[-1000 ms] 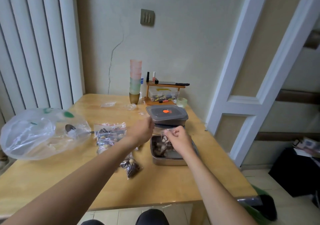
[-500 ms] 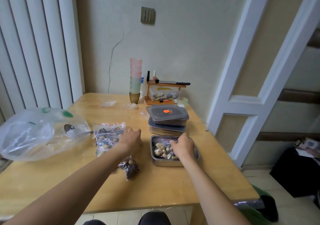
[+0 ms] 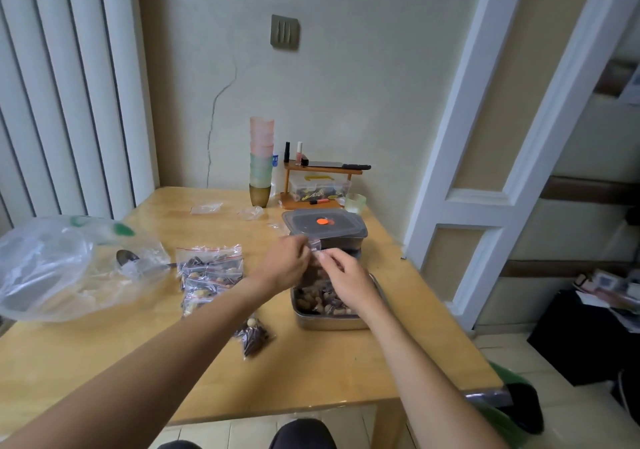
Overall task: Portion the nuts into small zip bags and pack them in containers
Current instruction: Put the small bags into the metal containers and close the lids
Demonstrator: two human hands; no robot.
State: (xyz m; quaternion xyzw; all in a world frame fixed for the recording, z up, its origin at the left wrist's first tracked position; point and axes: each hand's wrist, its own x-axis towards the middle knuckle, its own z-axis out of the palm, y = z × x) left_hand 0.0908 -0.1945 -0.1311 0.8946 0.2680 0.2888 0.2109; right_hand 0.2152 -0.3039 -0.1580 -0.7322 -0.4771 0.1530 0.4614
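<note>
My left hand [image 3: 287,265] and my right hand [image 3: 343,277] meet above an open metal container [image 3: 329,322]. Both pinch the clear top edge of a small zip bag [image 3: 316,245] that holds nuts. Its lower part hangs between my hands, mostly hidden. The container holds other small bags of nuts. A pile of filled zip bags [image 3: 211,272] lies to the left of it. One more filled bag [image 3: 254,336] lies alone nearer to me.
Two closed containers with grey lids [image 3: 325,230] are stacked behind the open one. A large clear plastic bag [image 3: 62,268] with a spoon [image 3: 126,258] lies at the left. Stacked cups [image 3: 261,161] and a small wooden shelf [image 3: 322,185] stand by the wall.
My left hand left the pile of bags and my right hand rose out of the container. Both now hold a small bag up over the container.
</note>
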